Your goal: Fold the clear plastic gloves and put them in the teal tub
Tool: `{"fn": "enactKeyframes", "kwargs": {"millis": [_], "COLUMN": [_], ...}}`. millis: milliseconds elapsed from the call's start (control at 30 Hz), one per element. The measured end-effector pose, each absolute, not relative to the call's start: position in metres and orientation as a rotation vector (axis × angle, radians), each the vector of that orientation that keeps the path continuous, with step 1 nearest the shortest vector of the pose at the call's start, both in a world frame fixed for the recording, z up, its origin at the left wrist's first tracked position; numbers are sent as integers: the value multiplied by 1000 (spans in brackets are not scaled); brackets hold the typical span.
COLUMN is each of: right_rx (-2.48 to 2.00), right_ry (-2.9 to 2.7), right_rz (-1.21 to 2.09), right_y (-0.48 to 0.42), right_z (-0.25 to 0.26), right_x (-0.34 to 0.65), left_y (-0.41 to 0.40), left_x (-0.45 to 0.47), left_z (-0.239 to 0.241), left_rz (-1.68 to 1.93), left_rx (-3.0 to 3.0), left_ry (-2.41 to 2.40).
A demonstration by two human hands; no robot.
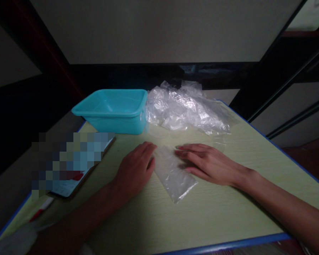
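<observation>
Clear plastic bag [177, 180] lies flat | left hand [135, 168] curled, pinch unclear; right hand [210, 163] fingers loosely spread | crumpled plastic heap [180, 109] seemingly left to handle

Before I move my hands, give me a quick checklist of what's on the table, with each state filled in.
1. Small clear bag lying flat: ok, flat on the table, slightly wrinkled.
2. Left hand at the bag: ok, by its left edge.
3. Right hand gripping the bag: cannot tell; fingers reach toward its right edge, contact unclear.
4. Blue tub upright: ok, beyond the left hand.
5. Pile of clear plastic neatly stacked: not ok, crumpled beside the tub.
</observation>
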State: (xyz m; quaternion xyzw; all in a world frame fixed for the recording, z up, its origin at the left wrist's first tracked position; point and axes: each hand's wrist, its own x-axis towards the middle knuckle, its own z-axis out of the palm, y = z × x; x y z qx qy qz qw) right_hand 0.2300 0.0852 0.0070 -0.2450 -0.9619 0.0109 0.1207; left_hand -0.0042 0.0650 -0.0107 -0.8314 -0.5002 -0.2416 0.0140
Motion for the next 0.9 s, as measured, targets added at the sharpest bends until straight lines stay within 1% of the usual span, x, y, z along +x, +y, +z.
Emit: {"fn": "enactKeyframes", "kwargs": {"millis": [433,667,900], "right_rx": [-684,-654,-584], "right_ry": [-2825,-2859,-2869], "right_rz": [60,120,154], "right_y": [85,86,85], "right_z": [8,6,6], "right_x": [229,229,227], "left_y": [64,63,63], "left_x": [-5,-5,-4], "left_z": [-9,-12,-14], "left_rz": [-783,-759,-840], "left_rx": [-2612,-2675,-2761], "left_ry": [-1513,-1632,-1685]}}
